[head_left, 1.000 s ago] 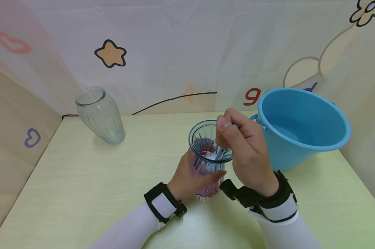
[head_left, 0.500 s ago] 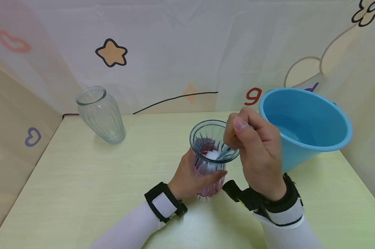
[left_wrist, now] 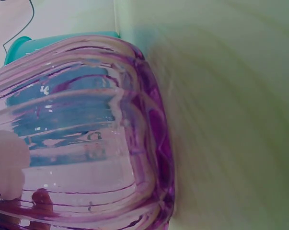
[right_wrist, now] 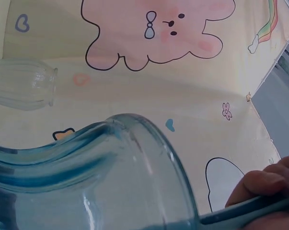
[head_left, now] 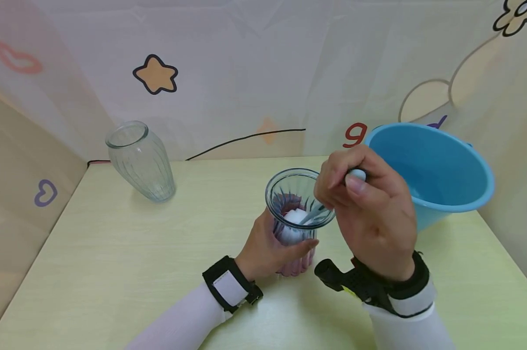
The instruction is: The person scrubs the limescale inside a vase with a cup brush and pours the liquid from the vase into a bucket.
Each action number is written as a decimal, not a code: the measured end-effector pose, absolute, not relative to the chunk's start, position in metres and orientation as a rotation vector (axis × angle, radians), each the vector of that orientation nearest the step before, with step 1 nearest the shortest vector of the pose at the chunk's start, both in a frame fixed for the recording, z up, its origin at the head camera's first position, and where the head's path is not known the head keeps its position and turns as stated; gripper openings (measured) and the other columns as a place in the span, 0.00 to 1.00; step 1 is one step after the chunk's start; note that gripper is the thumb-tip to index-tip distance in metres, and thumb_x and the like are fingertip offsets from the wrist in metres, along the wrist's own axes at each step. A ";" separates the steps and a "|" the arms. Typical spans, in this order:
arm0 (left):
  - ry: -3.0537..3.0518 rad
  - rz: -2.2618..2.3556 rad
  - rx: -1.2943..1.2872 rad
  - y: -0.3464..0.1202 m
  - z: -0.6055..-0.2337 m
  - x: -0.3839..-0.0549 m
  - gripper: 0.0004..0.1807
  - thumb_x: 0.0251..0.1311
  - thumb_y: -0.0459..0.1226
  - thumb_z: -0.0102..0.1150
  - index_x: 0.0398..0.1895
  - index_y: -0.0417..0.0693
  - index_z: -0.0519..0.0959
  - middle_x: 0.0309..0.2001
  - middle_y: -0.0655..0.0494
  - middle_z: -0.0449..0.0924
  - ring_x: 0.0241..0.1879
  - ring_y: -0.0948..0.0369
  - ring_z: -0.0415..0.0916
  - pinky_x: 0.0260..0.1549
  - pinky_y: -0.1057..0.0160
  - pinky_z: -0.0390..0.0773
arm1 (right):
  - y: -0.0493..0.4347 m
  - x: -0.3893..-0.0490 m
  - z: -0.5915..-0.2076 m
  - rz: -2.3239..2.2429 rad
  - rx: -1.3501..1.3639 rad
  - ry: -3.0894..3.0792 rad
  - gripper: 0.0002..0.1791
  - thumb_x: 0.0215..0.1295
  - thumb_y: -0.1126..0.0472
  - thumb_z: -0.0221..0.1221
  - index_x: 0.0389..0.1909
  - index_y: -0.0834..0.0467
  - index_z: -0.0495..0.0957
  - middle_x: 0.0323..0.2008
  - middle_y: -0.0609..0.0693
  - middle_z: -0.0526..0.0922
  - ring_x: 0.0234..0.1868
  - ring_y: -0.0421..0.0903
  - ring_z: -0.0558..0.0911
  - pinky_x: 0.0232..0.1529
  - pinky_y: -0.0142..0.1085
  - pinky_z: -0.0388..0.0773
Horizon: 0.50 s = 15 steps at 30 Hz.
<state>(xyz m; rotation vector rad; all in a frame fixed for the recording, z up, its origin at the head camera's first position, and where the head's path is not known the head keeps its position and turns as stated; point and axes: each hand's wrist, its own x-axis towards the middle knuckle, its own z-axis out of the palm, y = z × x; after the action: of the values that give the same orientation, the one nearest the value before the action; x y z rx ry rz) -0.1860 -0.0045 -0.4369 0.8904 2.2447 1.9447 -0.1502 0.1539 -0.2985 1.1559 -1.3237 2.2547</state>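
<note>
A fluted glass vase [head_left: 296, 236] stands at the middle of the table, blue at the rim and purple toward its base. My left hand [head_left: 268, 248] grips its side, thumb across the front. My right hand [head_left: 373, 209], right of the rim, holds the grey-blue handle [head_left: 313, 213] of a cleaning brush. The handle's end shows above the thumb. Inside the vase lies the brush's white, sponge-like head [head_left: 296, 217]. In the right wrist view the handle [right_wrist: 249, 211] leans over the vase's lip [right_wrist: 168, 153]; in the left wrist view the purple base [left_wrist: 154, 129] fills the left side.
A clear glass vase [head_left: 143, 163] stands at the back left. Behind my right hand is a light blue bucket [head_left: 451, 206]. A printed cloth [head_left: 246, 73] hangs along the table's [head_left: 136, 253] back edge.
My right hand has moved right and turned, tilting the brush handle toward the rim. The handle's end and more of the white head now show. My left hand and the vase stay put.
</note>
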 end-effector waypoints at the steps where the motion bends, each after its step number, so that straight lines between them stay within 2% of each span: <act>1: 2.241 1.943 0.889 -0.005 -0.437 -0.186 0.38 0.54 0.39 0.76 0.66 0.55 0.66 0.56 0.57 0.79 0.55 0.61 0.79 0.55 0.59 0.83 | 0.154 -0.150 -0.298 2.266 1.165 -1.312 0.17 0.72 0.73 0.35 0.40 0.70 0.75 0.28 0.54 0.70 0.28 0.48 0.64 0.29 0.41 0.59; 5: 2.229 1.940 0.885 -0.005 -0.435 -0.185 0.40 0.54 0.39 0.76 0.68 0.55 0.65 0.58 0.57 0.79 0.56 0.61 0.79 0.57 0.58 0.82 | 0.152 -0.150 -0.297 2.213 1.194 -1.342 0.18 0.79 0.72 0.39 0.49 0.73 0.78 0.29 0.55 0.71 0.29 0.48 0.66 0.30 0.39 0.61; 9: 2.225 1.936 0.862 -0.006 -0.434 -0.184 0.40 0.54 0.40 0.76 0.69 0.55 0.64 0.58 0.57 0.79 0.56 0.61 0.79 0.57 0.58 0.82 | 0.148 -0.149 -0.296 2.077 1.171 -1.475 0.17 0.81 0.67 0.46 0.57 0.73 0.78 0.26 0.54 0.71 0.30 0.48 0.71 0.32 0.37 0.68; 12: 2.222 1.931 0.853 -0.006 -0.434 -0.184 0.40 0.54 0.41 0.76 0.69 0.54 0.64 0.59 0.57 0.79 0.56 0.61 0.79 0.57 0.58 0.82 | 0.146 -0.149 -0.295 2.033 1.154 -1.524 0.17 0.81 0.65 0.46 0.57 0.72 0.78 0.25 0.53 0.69 0.28 0.47 0.70 0.31 0.37 0.69; 15: 2.229 1.925 0.856 -0.006 -0.435 -0.185 0.40 0.54 0.41 0.76 0.69 0.52 0.65 0.58 0.57 0.79 0.56 0.60 0.79 0.57 0.59 0.82 | 0.146 -0.150 -0.295 2.020 1.142 -1.544 0.16 0.82 0.64 0.45 0.53 0.70 0.78 0.24 0.52 0.63 0.25 0.45 0.66 0.26 0.36 0.65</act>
<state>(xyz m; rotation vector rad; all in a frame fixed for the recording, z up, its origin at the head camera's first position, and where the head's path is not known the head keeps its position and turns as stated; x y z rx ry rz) -0.1847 -0.0059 -0.4346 0.8562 2.2294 1.9254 -0.1497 0.1461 -0.2953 1.1422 -1.5443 2.0203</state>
